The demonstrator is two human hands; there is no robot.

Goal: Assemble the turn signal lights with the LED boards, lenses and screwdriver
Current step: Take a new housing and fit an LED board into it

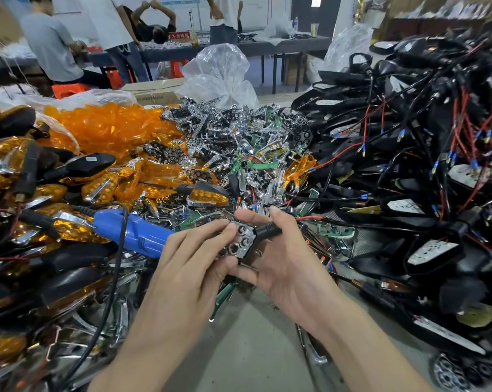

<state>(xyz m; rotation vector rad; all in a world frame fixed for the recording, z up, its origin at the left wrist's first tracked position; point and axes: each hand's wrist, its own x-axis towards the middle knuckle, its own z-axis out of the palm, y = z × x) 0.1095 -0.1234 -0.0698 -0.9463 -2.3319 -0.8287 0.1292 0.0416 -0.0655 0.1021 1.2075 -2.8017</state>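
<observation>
The right hand (284,261) is gripping a black housing (267,232) above the table (253,349), and the left hand (194,258) is pinching the chrome reflector (237,243) set in it. The screwdriver (131,233) is lying just left.

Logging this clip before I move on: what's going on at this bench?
A person is mid-assembly on one turn signal. The right hand grips the black turn signal housing, and the left hand pinches the chrome reflector seated in it. No lens is on it yet. The blue screwdriver lies untouched on the parts pile to the left. Loose orange lenses are heaped behind it, with wired black housings on the right.
</observation>
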